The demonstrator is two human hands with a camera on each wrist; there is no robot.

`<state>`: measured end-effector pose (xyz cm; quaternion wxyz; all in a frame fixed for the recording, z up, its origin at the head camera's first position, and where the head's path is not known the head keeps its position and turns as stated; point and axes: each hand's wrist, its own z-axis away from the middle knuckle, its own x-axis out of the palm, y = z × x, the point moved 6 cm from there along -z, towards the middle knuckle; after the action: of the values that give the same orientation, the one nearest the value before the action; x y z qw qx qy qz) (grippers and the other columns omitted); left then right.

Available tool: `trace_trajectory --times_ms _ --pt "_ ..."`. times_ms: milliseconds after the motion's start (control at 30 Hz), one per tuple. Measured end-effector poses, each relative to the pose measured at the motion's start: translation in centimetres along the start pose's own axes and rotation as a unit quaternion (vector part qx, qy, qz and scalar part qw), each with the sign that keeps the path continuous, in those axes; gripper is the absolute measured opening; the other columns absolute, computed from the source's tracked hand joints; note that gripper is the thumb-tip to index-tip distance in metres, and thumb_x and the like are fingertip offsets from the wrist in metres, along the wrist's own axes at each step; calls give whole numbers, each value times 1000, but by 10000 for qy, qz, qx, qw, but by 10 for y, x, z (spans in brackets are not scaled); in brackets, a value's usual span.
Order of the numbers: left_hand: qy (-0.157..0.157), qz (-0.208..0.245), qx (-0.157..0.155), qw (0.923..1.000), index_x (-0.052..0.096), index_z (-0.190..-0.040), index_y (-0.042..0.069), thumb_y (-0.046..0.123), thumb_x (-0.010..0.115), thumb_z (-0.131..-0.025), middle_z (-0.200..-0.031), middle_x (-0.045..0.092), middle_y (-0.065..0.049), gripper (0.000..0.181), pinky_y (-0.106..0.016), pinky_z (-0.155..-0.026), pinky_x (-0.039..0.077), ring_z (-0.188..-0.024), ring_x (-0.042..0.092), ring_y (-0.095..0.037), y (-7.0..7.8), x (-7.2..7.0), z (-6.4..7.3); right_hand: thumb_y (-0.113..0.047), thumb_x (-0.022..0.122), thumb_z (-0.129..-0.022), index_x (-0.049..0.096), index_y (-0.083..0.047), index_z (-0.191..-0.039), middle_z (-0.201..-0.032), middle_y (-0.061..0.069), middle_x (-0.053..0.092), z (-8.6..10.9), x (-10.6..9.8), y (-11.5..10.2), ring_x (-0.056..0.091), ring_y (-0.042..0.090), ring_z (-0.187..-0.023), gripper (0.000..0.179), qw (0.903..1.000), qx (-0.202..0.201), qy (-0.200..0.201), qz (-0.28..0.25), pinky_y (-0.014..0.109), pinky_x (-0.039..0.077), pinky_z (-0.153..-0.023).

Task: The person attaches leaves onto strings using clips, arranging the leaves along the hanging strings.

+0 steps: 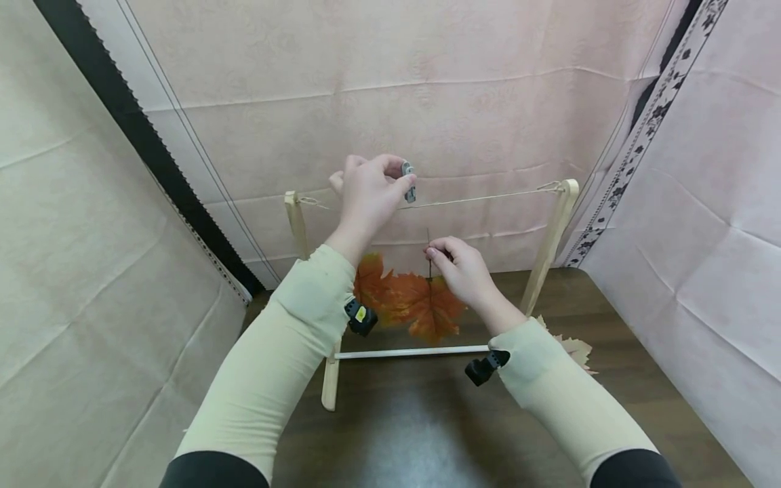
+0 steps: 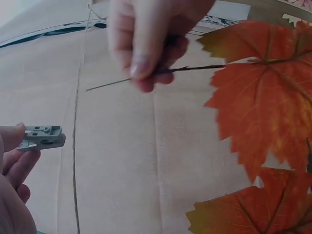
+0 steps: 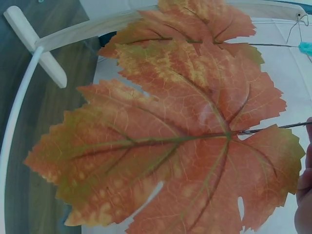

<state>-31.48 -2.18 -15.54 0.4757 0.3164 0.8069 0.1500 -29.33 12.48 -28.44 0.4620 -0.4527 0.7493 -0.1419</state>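
Note:
My left hand [image 1: 372, 190] pinches a grey clothespin [image 2: 45, 137] between thumb and fingers, beside the string [image 1: 482, 199] in the head view. Lower and to the right, my right hand [image 1: 460, 268] pinches the dark stem of an orange-red leaf [image 1: 433, 312]. The stem's thin tip [image 2: 105, 86] sticks out past the fingers, pointing toward the string in the left wrist view. Behind this leaf is a second orange leaf [image 1: 371, 281], partly covered by it; its stem runs to a teal clip [image 3: 305, 47] at the string in the right wrist view.
The string spans two wooden posts, left [image 1: 295, 224] and right [image 1: 552, 244], with a white rod [image 1: 411, 352] joining them low down. A pale leaf [image 1: 576, 349] lies on the brown table [image 1: 390, 434] at right. Pale cloth [image 1: 427, 122] hangs behind.

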Motion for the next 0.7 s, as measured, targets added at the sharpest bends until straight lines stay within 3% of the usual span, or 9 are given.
trace_trajectory --times_ms 333,700 --pt "-296 79 115 9995 64 -91 24 41 60 -78 -81 61 18 21 -39 -86 6 -94 34 -9 1 11 1 -29 45 -90 59 -9 -96 -88 1 58 -14 2 -8 51 14 -76 25 9997 225 -99 38 31 41 -68" --pt "-311 23 165 9994 63 -93 24 41 58 -79 -83 60 18 22 -39 -90 3 -96 33 -9 1 12 3 -33 43 -90 58 -12 -100 -92 -2 57 -29 4 -7 52 12 -83 27 9977 617 -257 91 32 42 -73"
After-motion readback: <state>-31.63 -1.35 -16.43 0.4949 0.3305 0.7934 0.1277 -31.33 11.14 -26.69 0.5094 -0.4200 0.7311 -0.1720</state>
